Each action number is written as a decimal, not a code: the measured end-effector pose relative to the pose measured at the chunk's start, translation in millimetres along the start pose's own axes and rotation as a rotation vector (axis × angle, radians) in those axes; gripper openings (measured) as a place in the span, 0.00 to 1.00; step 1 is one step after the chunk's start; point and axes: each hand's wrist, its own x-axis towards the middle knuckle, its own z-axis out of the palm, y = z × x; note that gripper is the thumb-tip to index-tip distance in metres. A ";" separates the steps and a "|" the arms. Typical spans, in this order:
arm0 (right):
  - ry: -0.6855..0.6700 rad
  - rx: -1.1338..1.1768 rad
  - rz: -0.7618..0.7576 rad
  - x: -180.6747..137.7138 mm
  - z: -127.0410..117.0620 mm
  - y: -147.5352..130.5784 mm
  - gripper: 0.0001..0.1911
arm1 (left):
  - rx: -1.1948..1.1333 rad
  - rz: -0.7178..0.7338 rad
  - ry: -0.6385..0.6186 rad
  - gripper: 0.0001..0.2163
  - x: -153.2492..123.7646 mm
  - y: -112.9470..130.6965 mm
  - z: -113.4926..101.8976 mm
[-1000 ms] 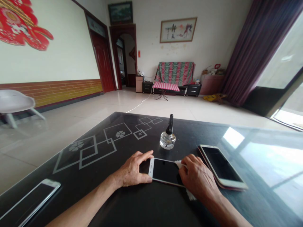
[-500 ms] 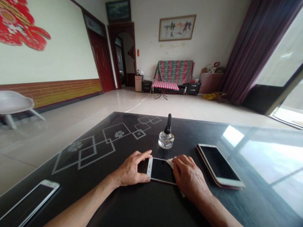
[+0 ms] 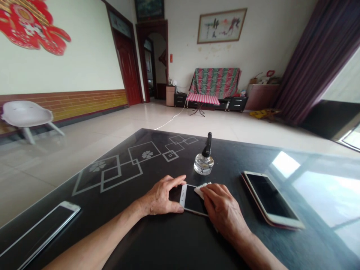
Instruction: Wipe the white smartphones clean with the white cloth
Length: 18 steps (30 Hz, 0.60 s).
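Right grip (image 3: 225, 208) farther left along phone (image 3: 191, 199), closed over tissue (image 3: 199, 191)

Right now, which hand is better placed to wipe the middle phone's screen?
Probably the right hand: it holds a white tissue or cloth on the middle phone. The left hand is around that phone's left end, with no cloth visible.
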 end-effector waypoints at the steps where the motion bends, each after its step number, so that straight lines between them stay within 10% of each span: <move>1: 0.004 0.003 -0.005 0.0 -0.1 0.1 0.12 | 0.000 0.002 0.003 0.42 0.0 -0.2 0.1; 18: 0.019 0.009 0.002 -0.2 2.1 -1.1 0.10 | -0.017 0.046 -0.002 0.41 -0.8 -1.8 -0.6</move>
